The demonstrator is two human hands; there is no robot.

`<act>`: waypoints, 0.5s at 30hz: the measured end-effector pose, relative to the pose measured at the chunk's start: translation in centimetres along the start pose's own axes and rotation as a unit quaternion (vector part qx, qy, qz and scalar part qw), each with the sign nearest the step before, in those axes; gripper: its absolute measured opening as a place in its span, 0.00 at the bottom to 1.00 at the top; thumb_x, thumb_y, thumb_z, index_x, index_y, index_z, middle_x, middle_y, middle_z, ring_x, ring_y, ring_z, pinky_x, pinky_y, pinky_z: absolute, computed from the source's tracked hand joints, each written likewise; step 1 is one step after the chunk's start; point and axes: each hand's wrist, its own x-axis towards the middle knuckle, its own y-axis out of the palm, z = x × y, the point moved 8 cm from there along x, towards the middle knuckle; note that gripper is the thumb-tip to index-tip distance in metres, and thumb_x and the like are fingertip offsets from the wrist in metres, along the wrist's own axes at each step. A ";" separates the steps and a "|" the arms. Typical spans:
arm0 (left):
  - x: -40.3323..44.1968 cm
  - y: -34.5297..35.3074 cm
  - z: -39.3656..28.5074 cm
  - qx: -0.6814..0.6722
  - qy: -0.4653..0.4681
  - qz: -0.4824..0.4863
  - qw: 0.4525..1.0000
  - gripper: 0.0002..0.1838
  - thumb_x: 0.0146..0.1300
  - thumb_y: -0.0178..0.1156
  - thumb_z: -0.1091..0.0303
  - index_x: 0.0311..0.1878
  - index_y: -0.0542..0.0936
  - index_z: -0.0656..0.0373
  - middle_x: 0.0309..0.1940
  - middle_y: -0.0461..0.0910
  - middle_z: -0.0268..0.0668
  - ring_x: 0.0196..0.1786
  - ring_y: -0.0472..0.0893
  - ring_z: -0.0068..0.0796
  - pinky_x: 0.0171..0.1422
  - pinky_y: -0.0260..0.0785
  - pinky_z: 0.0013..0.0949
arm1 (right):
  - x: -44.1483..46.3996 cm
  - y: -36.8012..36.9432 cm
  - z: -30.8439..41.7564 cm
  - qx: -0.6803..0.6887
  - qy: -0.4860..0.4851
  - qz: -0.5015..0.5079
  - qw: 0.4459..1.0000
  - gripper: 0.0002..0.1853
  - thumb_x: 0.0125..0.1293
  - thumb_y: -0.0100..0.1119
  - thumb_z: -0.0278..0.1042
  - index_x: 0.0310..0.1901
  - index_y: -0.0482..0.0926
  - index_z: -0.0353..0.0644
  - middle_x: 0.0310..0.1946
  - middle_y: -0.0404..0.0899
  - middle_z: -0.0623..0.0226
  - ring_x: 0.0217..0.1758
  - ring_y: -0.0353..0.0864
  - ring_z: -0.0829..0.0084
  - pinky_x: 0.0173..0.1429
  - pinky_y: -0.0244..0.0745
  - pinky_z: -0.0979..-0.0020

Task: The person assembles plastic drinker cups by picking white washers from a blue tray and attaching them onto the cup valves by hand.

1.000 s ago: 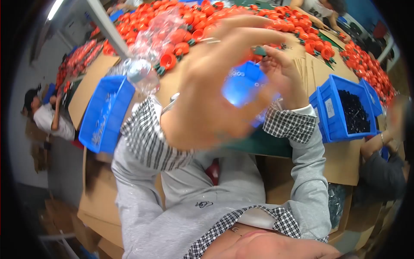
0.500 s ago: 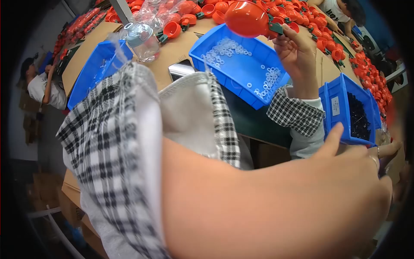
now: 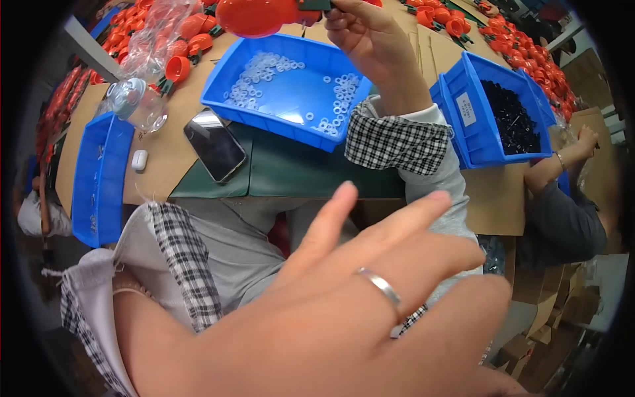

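Observation:
My right hand (image 3: 374,46) is raised over the back right of a blue tray (image 3: 264,118), fingers closed on the dark green clip of a red round cup-like part (image 3: 256,14). The cup hangs above the tray's back edge, cut off by the top of the view. Small clear rings (image 3: 254,79) lie in the tray in loose groups. Large and close to the camera, my left hand (image 3: 324,298) has its fingers spread, a silver band on one finger and nothing visible in it. Its palm side is hidden.
A phone (image 3: 215,145), a white earphone case (image 3: 139,160) and a clear bottle (image 3: 139,106) lie left of the tray. Blue bins stand left (image 3: 102,178) and right (image 3: 468,112), the latter with black parts. Red parts (image 3: 522,59) are heaped behind; a co-worker's arm (image 3: 555,172) is right.
The view has shifted, showing the phone fully and the earphone case. My left hand has come from the lower right to the lower middle, fingers spread. My right hand still holds the red part.

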 end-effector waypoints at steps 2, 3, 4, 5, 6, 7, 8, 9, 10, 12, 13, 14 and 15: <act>-0.3 -0.1 0.2 -0.004 -0.005 -0.009 1.000 0.14 0.54 0.54 0.66 0.38 0.76 0.68 0.36 0.77 0.46 0.40 0.76 0.37 0.45 0.69 0.42 | 0.5 0.5 -0.4 -0.005 -0.026 0.103 0.994 0.04 0.62 0.58 0.30 0.35 0.77 0.39 0.24 0.76 0.73 0.26 0.73 0.85 0.31 0.70 0.84; -0.6 -0.3 0.3 -0.004 -0.012 -0.014 1.000 0.14 0.54 0.54 0.67 0.38 0.77 0.68 0.35 0.77 0.46 0.39 0.76 0.36 0.45 0.69 0.42 | 0.9 -1.3 -1.3 0.000 0.012 0.003 1.000 0.04 0.62 0.58 0.29 0.35 0.77 0.39 0.24 0.77 0.73 0.26 0.74 0.84 0.31 0.70 0.84; -0.8 -0.4 0.4 -0.004 -0.017 -0.016 1.000 0.14 0.54 0.54 0.67 0.38 0.77 0.68 0.35 0.77 0.46 0.39 0.76 0.36 0.45 0.69 0.41 | 0.8 -2.5 -1.9 0.003 0.048 -0.096 0.994 0.04 0.62 0.57 0.29 0.35 0.77 0.39 0.24 0.77 0.72 0.26 0.74 0.84 0.31 0.71 0.84; -0.8 -0.6 0.4 -0.003 -0.015 -0.015 1.000 0.13 0.53 0.54 0.67 0.38 0.77 0.68 0.35 0.77 0.46 0.39 0.76 0.36 0.45 0.69 0.40 | 0.6 -2.1 -1.8 0.003 0.043 -0.095 0.995 0.04 0.62 0.57 0.29 0.35 0.77 0.39 0.24 0.77 0.72 0.26 0.74 0.84 0.31 0.71 0.84; -0.6 -0.8 0.4 -0.002 -0.006 -0.013 1.000 0.13 0.53 0.54 0.68 0.38 0.77 0.68 0.35 0.77 0.45 0.39 0.77 0.35 0.44 0.69 0.40 | 0.1 -1.2 -1.5 0.001 0.040 -0.068 0.997 0.05 0.62 0.58 0.29 0.36 0.77 0.37 0.25 0.76 0.70 0.28 0.74 0.83 0.33 0.71 0.83; -0.4 -0.9 0.4 -0.004 0.000 -0.015 1.000 0.13 0.53 0.54 0.68 0.38 0.77 0.68 0.35 0.77 0.45 0.39 0.77 0.35 0.44 0.69 0.39 | -0.2 -0.2 -1.3 0.000 0.042 -0.043 0.998 0.07 0.61 0.58 0.29 0.37 0.78 0.35 0.27 0.76 0.68 0.30 0.73 0.82 0.35 0.71 0.82; -0.4 -1.1 0.4 -0.005 0.002 -0.018 1.000 0.13 0.53 0.54 0.68 0.38 0.77 0.68 0.35 0.77 0.45 0.39 0.77 0.34 0.44 0.69 0.39 | -0.1 0.1 -1.1 -0.004 0.041 -0.042 0.998 0.07 0.61 0.58 0.29 0.37 0.78 0.35 0.27 0.76 0.68 0.30 0.73 0.82 0.35 0.71 0.82; -0.5 -1.1 0.4 -0.008 0.002 -0.021 1.000 0.13 0.53 0.54 0.69 0.38 0.77 0.68 0.35 0.77 0.45 0.38 0.77 0.34 0.44 0.69 0.38 | -0.1 0.4 -0.9 0.001 0.033 -0.035 0.999 0.07 0.61 0.58 0.29 0.37 0.78 0.35 0.27 0.76 0.69 0.29 0.73 0.83 0.35 0.71 0.82; -0.6 -1.0 0.6 -0.015 -0.001 -0.023 1.000 0.12 0.53 0.54 0.69 0.38 0.77 0.68 0.35 0.78 0.45 0.38 0.77 0.34 0.43 0.69 0.38 | -0.4 0.4 -0.9 0.007 0.026 -0.031 0.999 0.07 0.61 0.59 0.29 0.36 0.78 0.35 0.26 0.76 0.69 0.29 0.73 0.83 0.35 0.71 0.82; -1.1 -1.1 1.0 -0.022 -0.014 -0.035 0.999 0.12 0.53 0.54 0.70 0.38 0.77 0.68 0.35 0.78 0.44 0.38 0.77 0.33 0.43 0.69 0.37 | -0.4 1.2 -0.5 0.005 0.016 0.057 0.998 0.07 0.61 0.58 0.29 0.36 0.78 0.34 0.26 0.76 0.69 0.29 0.73 0.83 0.35 0.71 0.82; -1.6 -1.3 1.1 -0.019 -0.028 -0.044 0.998 0.12 0.53 0.54 0.70 0.38 0.77 0.68 0.34 0.78 0.44 0.38 0.77 0.33 0.43 0.69 0.36 | -0.6 0.6 -0.3 0.010 0.019 0.012 1.000 0.06 0.61 0.58 0.29 0.36 0.77 0.35 0.26 0.77 0.70 0.28 0.73 0.83 0.34 0.71 0.83; -2.4 -1.7 1.2 -0.013 -0.046 -0.056 0.997 0.12 0.53 0.54 0.71 0.38 0.77 0.68 0.34 0.78 0.44 0.37 0.77 0.32 0.42 0.69 0.35 | -0.8 0.3 -0.3 0.017 0.025 -0.029 0.999 0.05 0.62 0.58 0.28 0.36 0.77 0.36 0.25 0.77 0.70 0.27 0.74 0.83 0.33 0.71 0.83; -3.3 -2.2 1.1 -0.005 -0.065 -0.068 0.996 0.11 0.53 0.54 0.71 0.38 0.78 0.68 0.34 0.78 0.44 0.37 0.77 0.32 0.42 0.69 0.35 | -1.0 0.2 -0.3 0.025 0.034 -0.068 0.997 0.04 0.62 0.57 0.28 0.35 0.77 0.37 0.25 0.77 0.71 0.27 0.75 0.83 0.32 0.72 0.84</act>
